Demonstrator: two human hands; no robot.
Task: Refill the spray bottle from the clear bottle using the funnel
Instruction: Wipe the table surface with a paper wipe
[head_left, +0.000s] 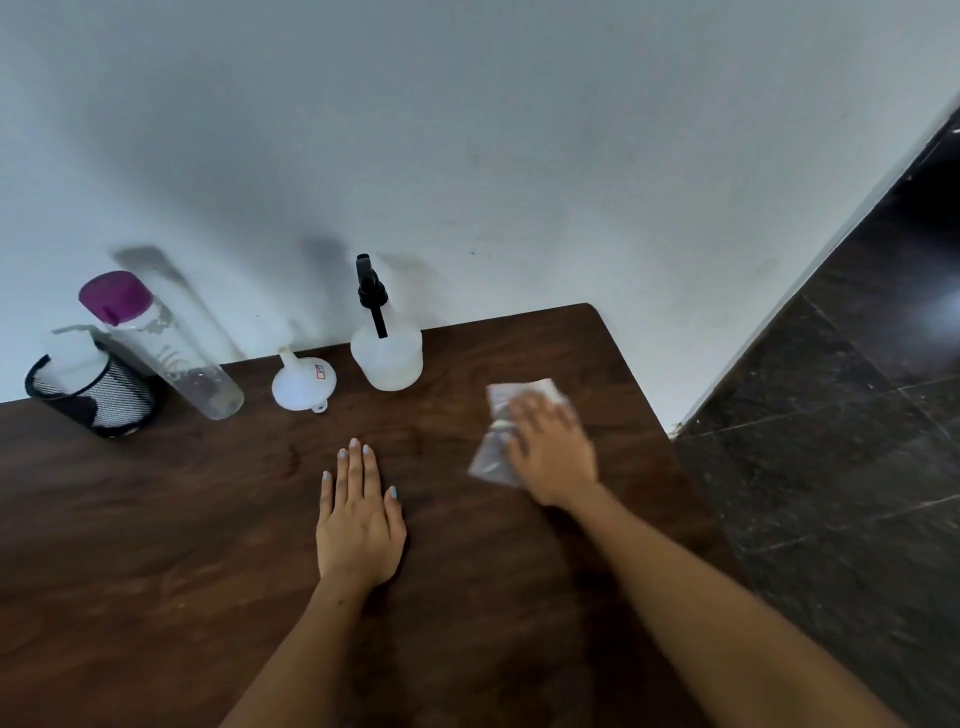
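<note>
The spray bottle (387, 358) stands upright at the back of the desk (208, 519), by the wall, its black sprayer on. Left of it the white funnel (303, 383) sits mouth-down, then the clear bottle (171, 353) with its purple cap. The left hand (358, 519) lies flat, fingers straight. The right hand (550, 457) presses a cloth (493, 447) flat, fingers blurred but extended.
</note>
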